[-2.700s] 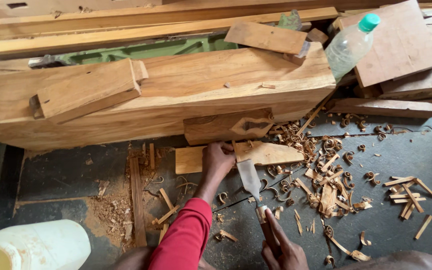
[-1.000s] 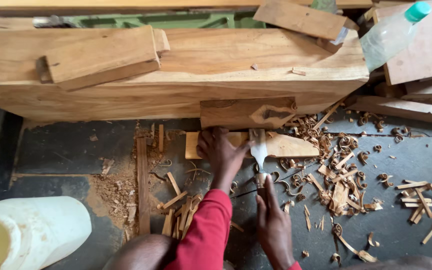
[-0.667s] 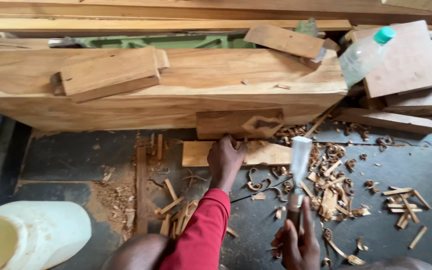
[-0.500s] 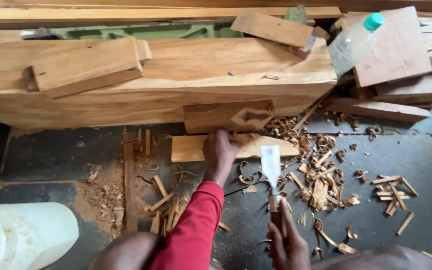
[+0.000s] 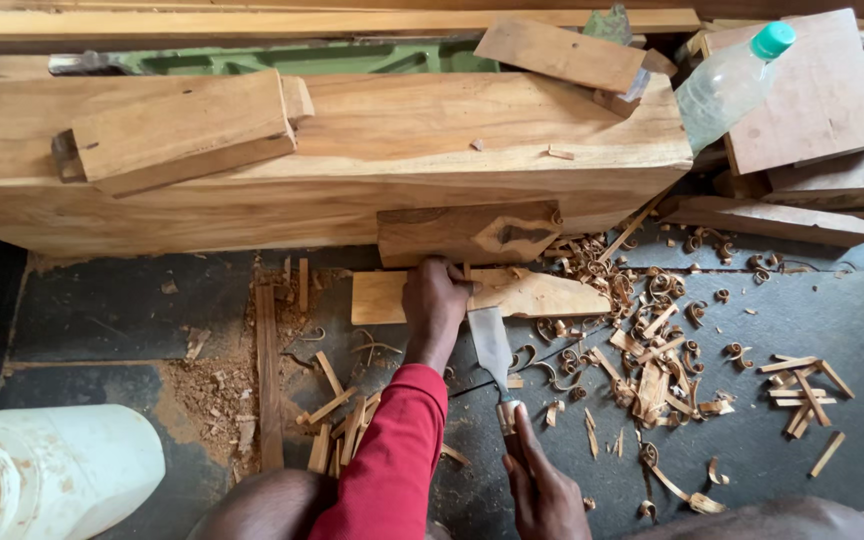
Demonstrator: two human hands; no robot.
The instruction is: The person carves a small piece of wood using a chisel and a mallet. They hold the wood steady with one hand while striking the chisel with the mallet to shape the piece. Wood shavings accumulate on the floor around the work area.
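Observation:
My left hand (image 5: 434, 300), in a red sleeve, presses down on a pale flat wooden piece (image 5: 542, 296) lying on the dark floor. My right hand (image 5: 542, 485) grips the handle of a broad metal-bladed cutting tool (image 5: 492, 350). Its blade points up toward the near edge of the wooden piece, right beside my left hand. A darker wood block (image 5: 467, 232) stands just behind the piece, against a big timber beam (image 5: 352, 160).
Curled shavings and wood chips (image 5: 652, 350) litter the floor to the right. Thin sticks (image 5: 337, 420) and sawdust lie at the left. A white plastic container (image 5: 47, 480) sits bottom left. A plastic bottle (image 5: 732, 85) and boards (image 5: 812, 95) rest upper right.
My right hand swung the blade up away from the wooden piece and then back down to its near edge. My left hand stayed on the piece.

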